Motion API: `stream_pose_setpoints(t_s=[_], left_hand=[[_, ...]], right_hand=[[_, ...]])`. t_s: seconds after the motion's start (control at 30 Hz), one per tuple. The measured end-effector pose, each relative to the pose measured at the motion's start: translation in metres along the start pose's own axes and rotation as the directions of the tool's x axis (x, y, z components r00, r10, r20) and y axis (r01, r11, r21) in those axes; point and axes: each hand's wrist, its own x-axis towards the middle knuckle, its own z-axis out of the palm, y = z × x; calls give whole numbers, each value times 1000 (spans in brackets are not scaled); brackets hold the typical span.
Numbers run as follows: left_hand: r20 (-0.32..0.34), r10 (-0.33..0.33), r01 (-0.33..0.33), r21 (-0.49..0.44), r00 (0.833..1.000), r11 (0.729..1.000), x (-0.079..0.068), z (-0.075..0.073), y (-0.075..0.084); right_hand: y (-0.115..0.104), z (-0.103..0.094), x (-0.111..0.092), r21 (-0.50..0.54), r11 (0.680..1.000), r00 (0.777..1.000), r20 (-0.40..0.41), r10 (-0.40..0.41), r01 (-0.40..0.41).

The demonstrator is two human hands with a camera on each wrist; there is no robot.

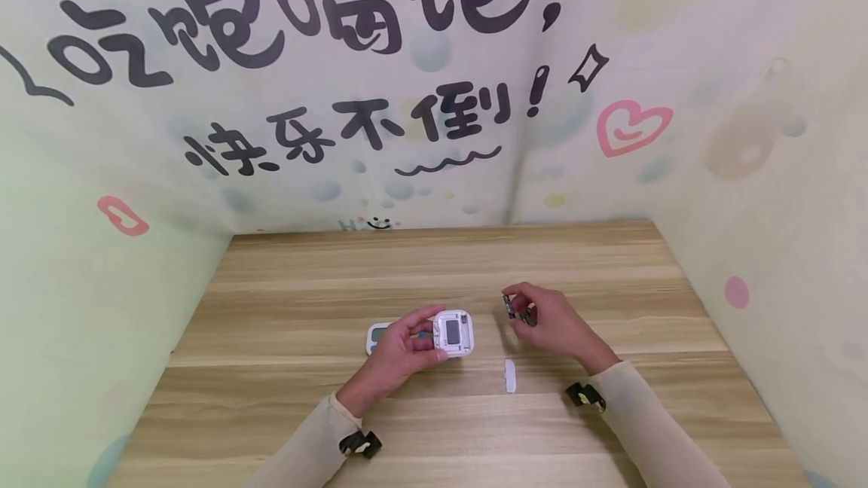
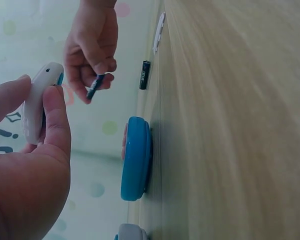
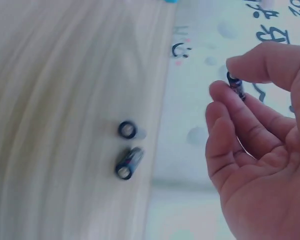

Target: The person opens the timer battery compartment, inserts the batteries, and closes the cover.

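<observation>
My left hand [image 1: 400,352] grips a small white rounded-square device [image 1: 468,333] by its edge; its recessed face with a grey rectangle is turned up. In the left wrist view the device [image 2: 34,107] shows edge-on, raised above the table. My right hand [image 1: 556,322] pinches a small dark battery [image 1: 508,307] between thumb and fingertips, to the right of the device. Two more batteries, one standing on end [image 3: 127,129] and one beside it [image 3: 127,165], appear on the table in the right wrist view. Between the hands lies a narrow white cover [image 1: 510,376].
A white device with a grey screen [image 1: 377,335] lies on the wooden table [image 1: 434,262], partly behind my left hand. A blue rounded object [image 2: 135,159] rests on the table in the left wrist view. Printed walls [image 1: 434,194] enclose the back and sides.
</observation>
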Motion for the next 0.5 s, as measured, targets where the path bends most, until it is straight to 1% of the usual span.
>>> stream_pose_setpoints(t_s=[0.13,0.3,0.5], left_hand=[[-6,-5,5,4,1000,1000,1,0,0],[-11,-8,7,-2,1000,1000,2,1,-2],[-10,-10,10,3,1000,1000,3,2,-3]], right_hand=[[-13,-1,-2,51,998,999,-17,-35,36],[-31,-2,-7,82,992,995,-33,-96,99],[-49,0,-12,134,977,986,-20,-164,166]])
